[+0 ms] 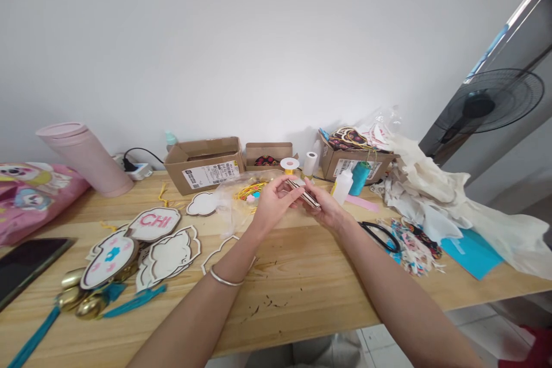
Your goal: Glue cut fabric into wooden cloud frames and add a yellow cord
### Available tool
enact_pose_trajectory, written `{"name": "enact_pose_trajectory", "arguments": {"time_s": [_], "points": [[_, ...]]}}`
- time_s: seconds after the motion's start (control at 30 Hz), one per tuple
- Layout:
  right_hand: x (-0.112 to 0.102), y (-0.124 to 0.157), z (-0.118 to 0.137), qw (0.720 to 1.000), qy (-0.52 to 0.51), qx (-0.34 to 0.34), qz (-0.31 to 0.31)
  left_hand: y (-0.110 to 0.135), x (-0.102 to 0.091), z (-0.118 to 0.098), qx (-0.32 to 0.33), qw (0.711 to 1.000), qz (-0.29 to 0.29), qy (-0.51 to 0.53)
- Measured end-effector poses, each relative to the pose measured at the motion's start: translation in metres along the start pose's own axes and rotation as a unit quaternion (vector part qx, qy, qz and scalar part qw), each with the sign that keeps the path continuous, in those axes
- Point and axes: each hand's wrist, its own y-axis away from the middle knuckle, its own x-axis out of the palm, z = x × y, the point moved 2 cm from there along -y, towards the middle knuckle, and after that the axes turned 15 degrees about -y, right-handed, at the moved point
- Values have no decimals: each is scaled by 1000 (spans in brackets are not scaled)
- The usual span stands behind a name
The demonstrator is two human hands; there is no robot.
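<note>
Both my hands meet above the middle of the wooden table point(302, 276). My left hand point(271, 202) and my right hand point(325, 210) are closed together on a thin stack of flat wooden cut-out pieces point(305, 194), held edge-on between the fingers. A silver bangle sits on my left wrist. Just behind my hands lies a clear plastic bag point(241, 198) with yellow cord and coloured bits inside.
Cloud-shaped wooden plaques point(153, 224), one lettered "CHI", with gold bells and teal tassels point(90, 299), lie at left. Cardboard boxes point(202, 164), a glue bottle point(344, 186), scissors point(382, 236), fabric scraps, a pink tumbler point(86, 158) and a phone point(26, 261) surround them. A fan point(491, 103) stands right.
</note>
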Motion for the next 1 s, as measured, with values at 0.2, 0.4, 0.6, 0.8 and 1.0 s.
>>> {"name": "enact_pose_trajectory", "arguments": {"time_s": [0.2,0.4,0.6,0.8,1.0], "points": [[6,6,9,996,-75,49,13,-5,-7,5,-39,998,-43,35],[6,3,10,992,-107,63,-8,-6,-10,9,-102,989,-49,99],[7,4,11,993,-106,58,-16,-7,-13,15,-147,978,-59,136],[15,9,12,996,-87,3,10,-9,-19,21,-178,965,-81,173],[16,9,11,996,-10,-74,40,-10,-18,24,-222,953,-54,201]]}}
